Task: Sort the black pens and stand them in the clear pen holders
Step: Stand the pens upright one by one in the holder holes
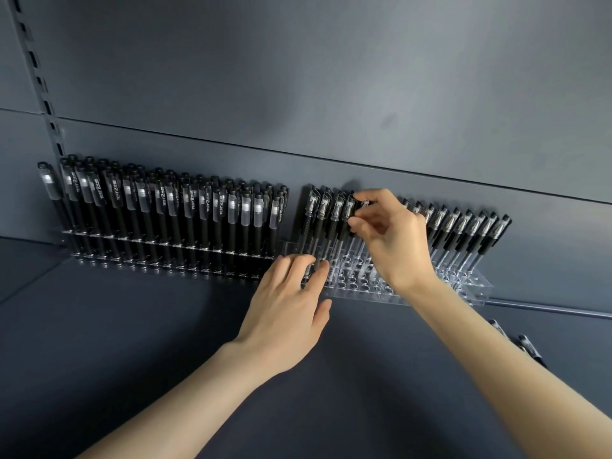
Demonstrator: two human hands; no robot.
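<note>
Two clear pen holders stand against the back wall of a dark shelf. The left holder point(99, 256) is packed with black pens that have frosted clips. The right holder point(364, 289) has black pens only in its back row, with empty holes in front. My right hand point(387, 233) pinches the cap of a black pen point(362, 207) standing in that back row. My left hand point(291, 303) rests with straight fingers on the front left of the right holder, fingertips touching the lower ends of the pens there.
Loose black pens point(526, 346) lie on the shelf floor at the far right. A slotted metal upright point(43, 94) runs up the wall at the left. A thin rail point(546, 309) runs along the shelf behind the loose pens.
</note>
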